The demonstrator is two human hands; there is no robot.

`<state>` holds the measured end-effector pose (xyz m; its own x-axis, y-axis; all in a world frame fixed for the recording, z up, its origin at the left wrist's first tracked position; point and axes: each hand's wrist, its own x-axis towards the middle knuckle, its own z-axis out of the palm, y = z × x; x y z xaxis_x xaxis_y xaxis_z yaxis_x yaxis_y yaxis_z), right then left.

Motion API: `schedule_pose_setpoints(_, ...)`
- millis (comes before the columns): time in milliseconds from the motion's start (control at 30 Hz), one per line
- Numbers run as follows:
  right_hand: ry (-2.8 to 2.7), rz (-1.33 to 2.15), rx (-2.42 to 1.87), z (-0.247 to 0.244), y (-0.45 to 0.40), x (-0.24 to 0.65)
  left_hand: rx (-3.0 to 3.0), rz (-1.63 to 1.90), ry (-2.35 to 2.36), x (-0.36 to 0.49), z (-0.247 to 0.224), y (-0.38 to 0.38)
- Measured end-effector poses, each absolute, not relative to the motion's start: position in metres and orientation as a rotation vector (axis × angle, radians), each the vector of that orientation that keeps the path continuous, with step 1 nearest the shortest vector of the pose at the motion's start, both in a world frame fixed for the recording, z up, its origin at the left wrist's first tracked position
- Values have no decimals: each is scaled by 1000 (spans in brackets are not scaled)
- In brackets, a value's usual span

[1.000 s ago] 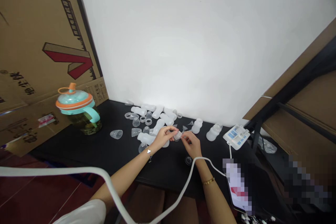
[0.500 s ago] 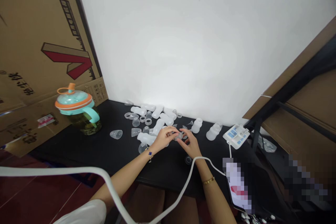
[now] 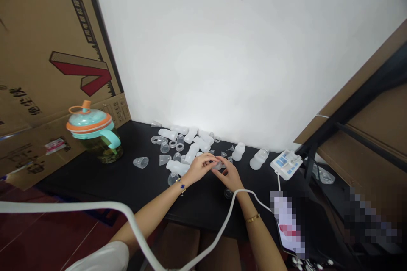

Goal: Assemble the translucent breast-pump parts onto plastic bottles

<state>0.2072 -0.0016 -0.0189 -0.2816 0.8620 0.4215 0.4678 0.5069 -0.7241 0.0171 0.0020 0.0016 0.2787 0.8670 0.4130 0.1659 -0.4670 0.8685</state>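
My left hand (image 3: 199,168) and my right hand (image 3: 230,175) meet over the black table, fingertips closed on a small translucent bottle part (image 3: 218,164). Fingers cover much of it, so whether it is a ring, a nipple or both is unclear. Left of my hands lies a heap of frosted white baby bottles (image 3: 191,153), with clear domed caps (image 3: 164,147) and collar rings (image 3: 179,147) among them. Several small clear nipples (image 3: 224,154) lie just behind my right hand. One frosted bottle (image 3: 238,151) stands to the right, and another bottle (image 3: 259,159) with a clear top is beside it.
A lidded jug (image 3: 92,131) with a turquoise handle stands at left before a large cardboard box (image 3: 47,51). At right are a power strip (image 3: 286,164) and a phone (image 3: 289,224). A white cable (image 3: 219,237) loops across the foreground, passing over my right wrist.
My right hand's fingers have moved slightly left and closed more tightly around the small part. My left hand has barely shifted; everything on the table stays put.
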Motion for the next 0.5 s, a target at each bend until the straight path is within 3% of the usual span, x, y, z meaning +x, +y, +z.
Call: schedule_pose_setpoints(500, -1879, 595, -1069, -18, -2, 207, 1791, 1256, 975, 19, 0, 2)
